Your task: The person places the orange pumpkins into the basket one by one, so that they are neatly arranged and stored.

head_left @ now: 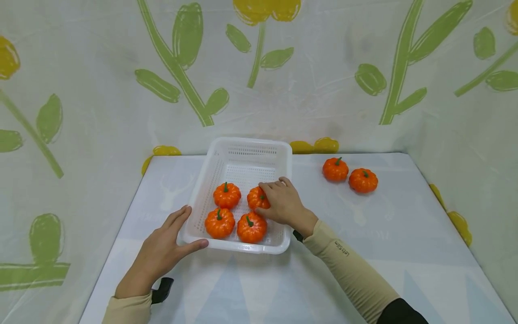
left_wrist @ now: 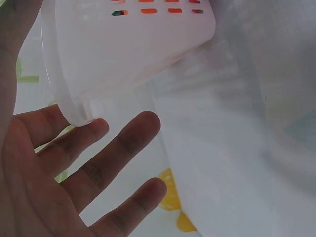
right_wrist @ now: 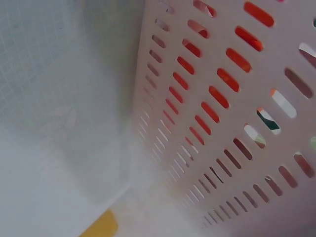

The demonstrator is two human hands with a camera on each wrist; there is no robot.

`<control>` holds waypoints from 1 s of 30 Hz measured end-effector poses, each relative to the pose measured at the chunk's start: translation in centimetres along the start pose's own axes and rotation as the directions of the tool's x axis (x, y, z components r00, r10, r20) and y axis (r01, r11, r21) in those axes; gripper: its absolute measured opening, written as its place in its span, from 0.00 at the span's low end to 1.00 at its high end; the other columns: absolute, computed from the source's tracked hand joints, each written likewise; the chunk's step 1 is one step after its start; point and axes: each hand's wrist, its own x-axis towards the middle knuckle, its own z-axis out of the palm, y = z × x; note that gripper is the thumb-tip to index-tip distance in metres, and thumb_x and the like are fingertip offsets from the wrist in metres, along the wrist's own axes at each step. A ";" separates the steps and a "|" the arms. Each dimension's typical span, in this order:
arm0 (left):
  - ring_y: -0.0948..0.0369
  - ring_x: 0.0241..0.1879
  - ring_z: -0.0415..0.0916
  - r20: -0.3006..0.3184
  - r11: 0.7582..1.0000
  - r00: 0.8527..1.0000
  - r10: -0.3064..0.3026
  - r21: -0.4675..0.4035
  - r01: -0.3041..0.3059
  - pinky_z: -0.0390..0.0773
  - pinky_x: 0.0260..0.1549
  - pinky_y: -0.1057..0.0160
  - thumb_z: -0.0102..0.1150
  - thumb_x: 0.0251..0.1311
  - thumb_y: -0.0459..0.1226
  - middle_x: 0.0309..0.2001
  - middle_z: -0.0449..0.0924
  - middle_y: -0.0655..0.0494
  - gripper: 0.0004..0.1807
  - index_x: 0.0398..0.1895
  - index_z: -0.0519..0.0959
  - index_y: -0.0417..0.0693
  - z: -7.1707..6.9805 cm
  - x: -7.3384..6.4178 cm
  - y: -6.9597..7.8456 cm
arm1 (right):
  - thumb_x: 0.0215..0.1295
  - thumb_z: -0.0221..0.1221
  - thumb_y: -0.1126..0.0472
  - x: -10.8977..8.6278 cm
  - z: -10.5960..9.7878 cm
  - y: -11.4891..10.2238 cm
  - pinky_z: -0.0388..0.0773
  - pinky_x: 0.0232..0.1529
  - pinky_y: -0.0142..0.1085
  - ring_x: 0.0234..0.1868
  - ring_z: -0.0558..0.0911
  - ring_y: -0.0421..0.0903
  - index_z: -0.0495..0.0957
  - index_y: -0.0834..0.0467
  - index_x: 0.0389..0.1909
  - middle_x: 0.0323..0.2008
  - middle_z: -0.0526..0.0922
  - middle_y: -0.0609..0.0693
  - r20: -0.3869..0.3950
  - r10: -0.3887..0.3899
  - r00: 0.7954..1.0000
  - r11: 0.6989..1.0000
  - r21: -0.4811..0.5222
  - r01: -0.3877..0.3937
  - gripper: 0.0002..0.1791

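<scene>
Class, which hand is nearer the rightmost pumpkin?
Right. The right hand is over the basket, left of the rightmost pumpkin; the left hand is farther left, at the basket's near-left corner.

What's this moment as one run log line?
left hand: touches basket | right hand: holds pumpkin inside basket | basket: three other pumpkins | table: two pumpkins, right of basket

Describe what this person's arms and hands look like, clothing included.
The left hand and right hand are bare. Tan sleeves reach to both wrists; the right one carries small dark lettering and meets black fabric farther up. A small black object shows at the left wrist; another, partly hidden, at the right.
</scene>
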 end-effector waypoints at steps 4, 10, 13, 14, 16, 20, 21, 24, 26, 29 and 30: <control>0.41 0.59 0.65 -0.002 1.000 1.000 -0.002 -0.004 0.002 0.69 0.49 0.36 0.49 0.37 0.76 0.71 0.52 0.51 0.60 0.73 0.50 0.57 0.0 -0.1 0.0 | 0.53 0.57 0.32 0.0 0.1 0.0 0.49 0.67 0.44 0.57 0.71 0.47 0.66 0.53 0.63 0.57 0.75 0.48 0.000 0.005 1.000 1.000 -0.002 -0.005 0.41; 0.41 0.59 0.65 -0.004 1.000 1.000 0.000 -0.003 0.000 0.69 0.49 0.36 0.49 0.37 0.76 0.71 0.52 0.51 0.60 0.73 0.50 0.57 0.0 -0.1 0.1 | 0.54 0.57 0.32 0.0 0.1 -0.1 0.50 0.67 0.44 0.57 0.71 0.48 0.67 0.52 0.63 0.56 0.76 0.49 0.004 0.025 1.000 1.000 0.011 -0.025 0.40; 0.41 0.58 0.65 0.000 1.000 1.000 0.000 0.002 0.000 0.69 0.49 0.36 0.49 0.37 0.76 0.71 0.52 0.50 0.60 0.73 0.50 0.56 0.0 -0.1 0.1 | 0.54 0.56 0.32 0.0 0.1 -0.2 0.50 0.67 0.44 0.57 0.71 0.47 0.66 0.52 0.63 0.56 0.75 0.48 0.012 0.030 0.999 0.999 0.017 -0.031 0.40; 0.41 0.58 0.65 0.001 1.000 1.000 0.001 0.001 -0.001 0.68 0.49 0.36 0.49 0.37 0.76 0.71 0.52 0.50 0.60 0.73 0.50 0.56 0.0 -0.1 0.1 | 0.54 0.56 0.32 0.0 0.1 -0.2 0.50 0.67 0.44 0.58 0.70 0.47 0.66 0.52 0.63 0.56 0.75 0.48 0.013 0.031 0.999 0.999 0.018 -0.031 0.40; 0.40 0.58 0.65 0.003 1.000 1.000 0.002 -0.002 -0.002 0.68 0.50 0.36 0.49 0.38 0.76 0.71 0.52 0.50 0.60 0.73 0.50 0.56 0.0 -0.1 0.1 | 0.54 0.56 0.32 0.0 0.1 -0.1 0.50 0.67 0.44 0.58 0.70 0.47 0.67 0.51 0.63 0.56 0.75 0.48 0.012 0.030 0.999 0.999 0.017 -0.031 0.40; 0.40 0.58 0.65 -0.001 1.000 1.000 0.005 -0.001 -0.005 0.68 0.50 0.36 0.49 0.38 0.76 0.71 0.52 0.50 0.60 0.73 0.50 0.55 -0.1 -0.1 0.2 | 0.55 0.56 0.33 0.0 0.2 0.0 0.50 0.67 0.44 0.58 0.70 0.47 0.67 0.51 0.63 0.57 0.75 0.48 0.001 0.028 1.000 0.999 0.024 -0.028 0.39; 0.40 0.58 0.65 -0.001 1.000 1.000 0.005 -0.001 -0.005 0.68 0.50 0.36 0.49 0.38 0.76 0.71 0.52 0.50 0.60 0.73 0.50 0.55 -0.1 -0.1 0.2 | 0.55 0.56 0.33 0.0 0.2 0.0 0.51 0.67 0.44 0.58 0.70 0.47 0.67 0.51 0.63 0.57 0.75 0.48 -0.002 0.028 1.000 0.999 0.024 -0.028 0.39; 0.40 0.59 0.65 0.003 1.000 1.000 0.001 0.006 -0.001 0.68 0.49 0.36 0.49 0.37 0.76 0.71 0.52 0.49 0.61 0.73 0.50 0.55 -0.1 -0.1 0.3 | 0.55 0.57 0.34 -0.1 0.2 0.0 0.51 0.67 0.43 0.58 0.70 0.47 0.67 0.52 0.63 0.57 0.75 0.48 -0.014 0.029 0.999 0.999 0.040 -0.028 0.39; 0.40 0.59 0.65 0.004 1.000 1.000 0.000 0.005 0.000 0.68 0.49 0.36 0.49 0.37 0.76 0.71 0.52 0.49 0.61 0.73 0.50 0.55 -0.1 -0.1 0.3 | 0.55 0.57 0.34 -0.1 0.2 0.0 0.51 0.67 0.43 0.58 0.70 0.47 0.67 0.52 0.63 0.57 0.74 0.49 -0.026 0.028 0.999 0.998 0.051 -0.027 0.39; 0.40 0.59 0.65 0.001 1.000 1.000 0.006 -0.003 -0.006 0.68 0.50 0.36 0.49 0.38 0.76 0.71 0.52 0.49 0.61 0.73 0.50 0.55 -0.1 -0.1 0.2 | 0.55 0.57 0.35 -0.2 0.3 0.1 0.52 0.66 0.42 0.58 0.70 0.47 0.67 0.51 0.63 0.57 0.74 0.48 -0.057 0.020 0.998 0.997 0.080 -0.016 0.38; 0.40 0.59 0.65 0.000 1.000 1.000 0.008 -0.004 -0.008 0.68 0.50 0.36 0.49 0.38 0.76 0.71 0.52 0.50 0.60 0.73 0.50 0.55 -0.1 -0.1 0.2 | 0.55 0.57 0.35 -0.2 0.3 0.1 0.52 0.66 0.42 0.58 0.70 0.47 0.67 0.51 0.63 0.57 0.74 0.48 -0.074 0.016 0.997 0.995 0.097 -0.009 0.38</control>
